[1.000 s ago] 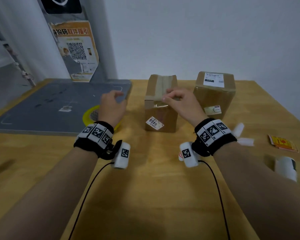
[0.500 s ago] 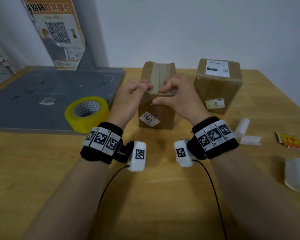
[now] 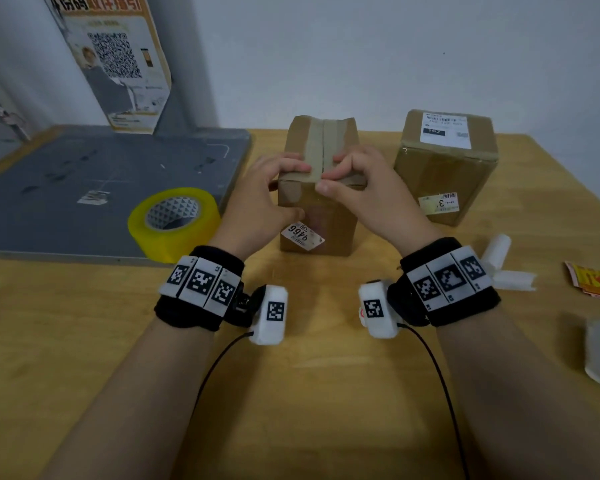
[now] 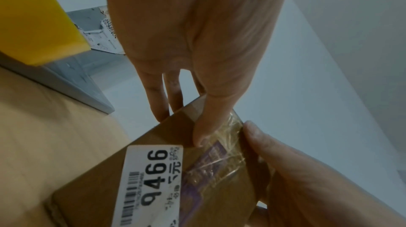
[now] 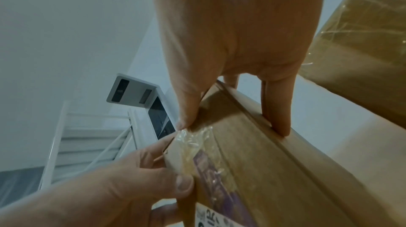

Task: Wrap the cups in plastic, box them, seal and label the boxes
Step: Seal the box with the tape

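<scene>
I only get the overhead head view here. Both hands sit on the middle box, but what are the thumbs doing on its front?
Observer: The left thumb presses crinkled clear tape down onto the front of the box, just above the white label.
Operator: And the right hand?
Observer: Its thumb pushes the top end of that tape at the box's upper edge, while another of its fingers rests along the top flap.
Operator: Anything under the tape?
Observer: Yes, a purple printed patch shows through it; its print is too blurred to read.
</scene>
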The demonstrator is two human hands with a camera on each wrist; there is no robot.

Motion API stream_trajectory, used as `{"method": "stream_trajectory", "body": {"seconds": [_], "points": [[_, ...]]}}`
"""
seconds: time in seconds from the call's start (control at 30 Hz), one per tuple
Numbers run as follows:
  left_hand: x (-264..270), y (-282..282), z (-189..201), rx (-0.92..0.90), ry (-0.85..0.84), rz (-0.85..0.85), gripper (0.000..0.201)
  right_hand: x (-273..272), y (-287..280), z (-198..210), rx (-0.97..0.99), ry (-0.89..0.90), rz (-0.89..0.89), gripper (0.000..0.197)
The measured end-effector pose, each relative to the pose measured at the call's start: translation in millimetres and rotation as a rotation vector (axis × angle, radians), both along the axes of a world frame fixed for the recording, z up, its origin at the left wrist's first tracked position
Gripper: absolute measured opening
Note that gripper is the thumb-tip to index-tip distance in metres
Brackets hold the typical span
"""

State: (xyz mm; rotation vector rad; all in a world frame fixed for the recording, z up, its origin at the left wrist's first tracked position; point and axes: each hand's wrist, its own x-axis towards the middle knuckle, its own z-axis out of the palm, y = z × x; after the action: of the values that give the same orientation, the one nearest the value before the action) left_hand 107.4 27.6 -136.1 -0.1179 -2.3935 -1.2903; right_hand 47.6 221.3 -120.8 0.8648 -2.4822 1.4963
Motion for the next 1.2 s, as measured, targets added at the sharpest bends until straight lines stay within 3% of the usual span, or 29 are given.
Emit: {"method": "stream_trajectory", "body": {"seconds": [0.1,0.2,0.4,0.57,0.83,1.03,1.2], "points": [[1,0,0,0.019,0.016,-0.021,0.061,-2,0,0,0.106,0.038,0.013,0.033],[-1,3,-2,0.052,0.047,0.009,0.046,-3,6,3,0.172,0.014,0.054,0.042],[-5,3,-8,0.110,0.113,0.028,0.045,-7,7,1,0.096,0.009,0.055,0.033],[-3,5,-12,0.204,0.118,0.032,0.049,-7,14,-6,0.099,-0.001,0.119,0.043],[9,13,0,0.199,0.026,0.082,0.044,14,12,14,0.032,-0.150,0.073,0.042],[67,33,25,0.309,-0.064,0.149,0.012,44,20,34,0.002,-0.291,0.074,0.033],[102,43,43,0.390,-0.183,0.109,0.011,58,26,42,-0.048,-0.312,-0.015,0.034]]}}
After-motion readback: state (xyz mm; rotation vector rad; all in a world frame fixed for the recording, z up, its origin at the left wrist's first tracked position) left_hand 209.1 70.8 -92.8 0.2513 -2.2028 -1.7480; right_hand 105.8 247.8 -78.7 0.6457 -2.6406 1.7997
